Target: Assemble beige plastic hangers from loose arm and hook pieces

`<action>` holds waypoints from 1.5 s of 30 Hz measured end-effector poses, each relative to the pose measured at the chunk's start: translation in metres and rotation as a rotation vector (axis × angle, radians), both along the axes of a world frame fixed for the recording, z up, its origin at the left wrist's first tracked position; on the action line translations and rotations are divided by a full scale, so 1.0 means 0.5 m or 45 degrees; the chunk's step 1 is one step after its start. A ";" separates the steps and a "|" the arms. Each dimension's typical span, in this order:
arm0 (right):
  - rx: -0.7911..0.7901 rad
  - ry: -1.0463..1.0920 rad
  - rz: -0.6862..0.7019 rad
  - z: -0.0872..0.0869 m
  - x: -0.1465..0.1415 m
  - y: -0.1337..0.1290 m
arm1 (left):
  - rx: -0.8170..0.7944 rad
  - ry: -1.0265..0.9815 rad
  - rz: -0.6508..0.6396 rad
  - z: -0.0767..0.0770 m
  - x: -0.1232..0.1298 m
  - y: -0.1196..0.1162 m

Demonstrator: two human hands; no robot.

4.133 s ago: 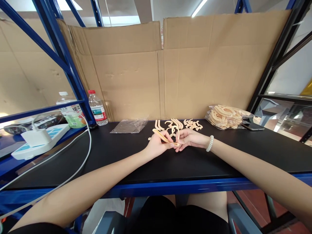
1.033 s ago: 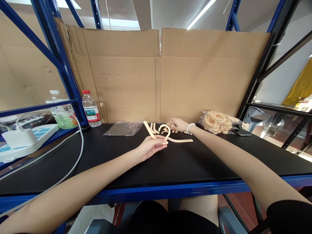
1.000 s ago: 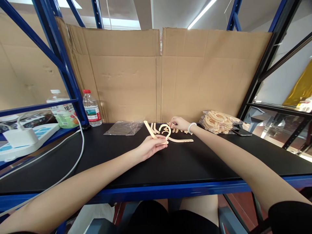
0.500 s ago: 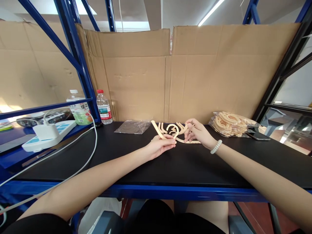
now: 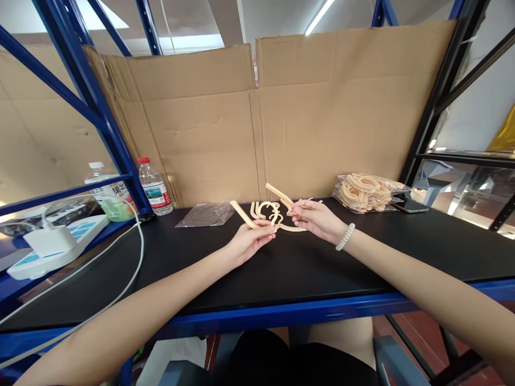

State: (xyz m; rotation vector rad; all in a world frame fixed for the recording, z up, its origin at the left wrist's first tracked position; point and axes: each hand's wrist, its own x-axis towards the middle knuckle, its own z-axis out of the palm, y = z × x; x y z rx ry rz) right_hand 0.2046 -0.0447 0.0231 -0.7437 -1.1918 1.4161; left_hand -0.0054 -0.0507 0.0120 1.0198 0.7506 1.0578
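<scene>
Over the black tabletop (image 5: 225,279), my left hand (image 5: 253,241) is closed on a curved pale wooden piece (image 5: 242,214), whose straight end sticks up to the left and whose curled end rises by my fingertips. My right hand (image 5: 316,219) pinches another pale wooden piece (image 5: 279,194), its long end tilted up and to the left. Between and behind my hands lie several more curved wooden pieces (image 5: 269,206) on the tabletop, partly hidden by my fingers.
To the right lies a clear bag of similar pieces (image 5: 364,193) beside a phone (image 5: 414,206). A flat plastic bag (image 5: 205,214) lies left of centre. Bottles (image 5: 155,190), a power strip (image 5: 60,252) and a white cable (image 5: 132,268) are on the left. Cardboard (image 5: 201,134) stands behind.
My right hand has lifted a wooden piece from the group on the table. My left hand keeps its piece. The whole view has shifted and tilted slightly.
</scene>
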 end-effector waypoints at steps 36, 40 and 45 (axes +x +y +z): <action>0.488 -0.681 0.317 0.009 -0.002 -0.018 | 0.401 0.207 -0.251 -0.017 0.001 -0.004; 0.547 -0.696 0.319 0.005 -0.008 -0.020 | 0.388 0.206 -0.267 -0.014 0.001 -0.005; 0.611 -0.738 0.179 -0.003 -0.018 -0.026 | 0.398 0.159 -0.221 -0.018 0.001 -0.006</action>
